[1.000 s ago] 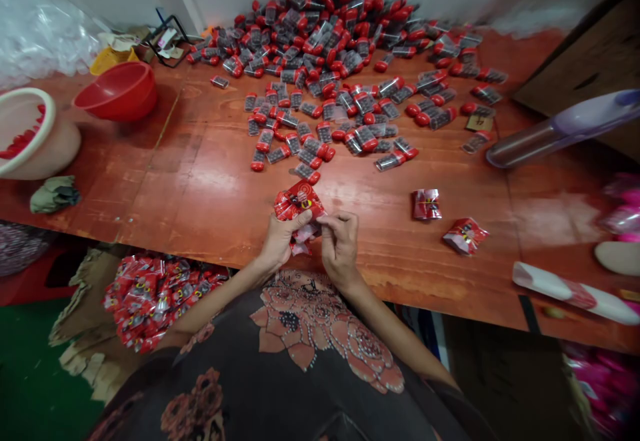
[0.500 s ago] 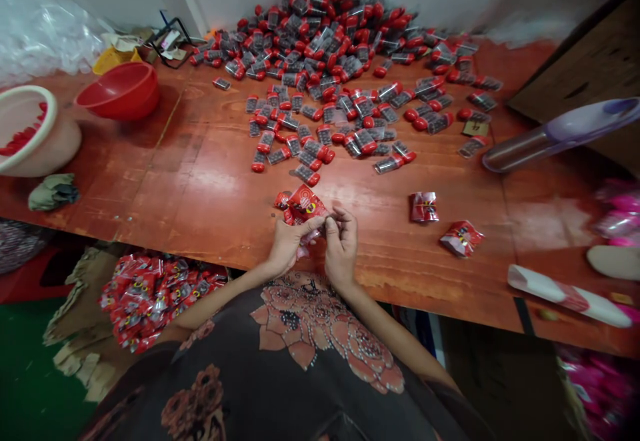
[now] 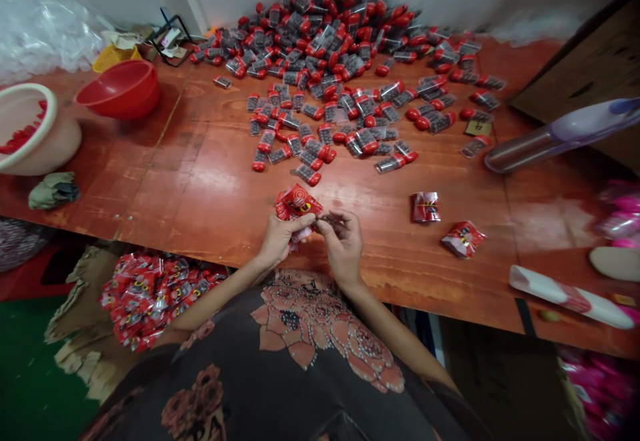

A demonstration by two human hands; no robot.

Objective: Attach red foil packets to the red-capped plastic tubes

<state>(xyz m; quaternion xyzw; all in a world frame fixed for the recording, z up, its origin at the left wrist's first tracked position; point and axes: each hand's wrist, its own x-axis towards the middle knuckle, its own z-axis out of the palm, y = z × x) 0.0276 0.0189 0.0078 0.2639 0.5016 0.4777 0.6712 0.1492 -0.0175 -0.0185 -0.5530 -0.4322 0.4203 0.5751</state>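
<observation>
My left hand (image 3: pixel 281 236) is closed around a red printed plastic packet (image 3: pixel 299 200), its thumb lying across the front near the table's front edge. More red wrapping shows just behind that packet; how many packets are in the hand I cannot tell. My right hand (image 3: pixel 344 244) pinches at the packet's right corner with thumb and forefinger, the other fingers curled. Beyond both hands lie small clear bottles with red caps (image 3: pixel 307 174), filled with dark contents. Two similar red packets (image 3: pixel 425 207) rest on the table to the right.
A big heap of the capped bottles (image 3: pixel 320 41) lies against the wall. Left stand a red bowl (image 3: pixel 120 88) and a white tub (image 3: pixel 55 141). Many red packets (image 3: pixel 150 294) fill a cardboard box below the table edge. A purple-and-clear tube (image 3: pixel 555 134) and a white roll (image 3: pixel 570 296) lie right.
Both hands and the packet have shifted slightly; the left hand moved a little left. My right hand has turned somewhat, its fingertips still at the packet's corner.
</observation>
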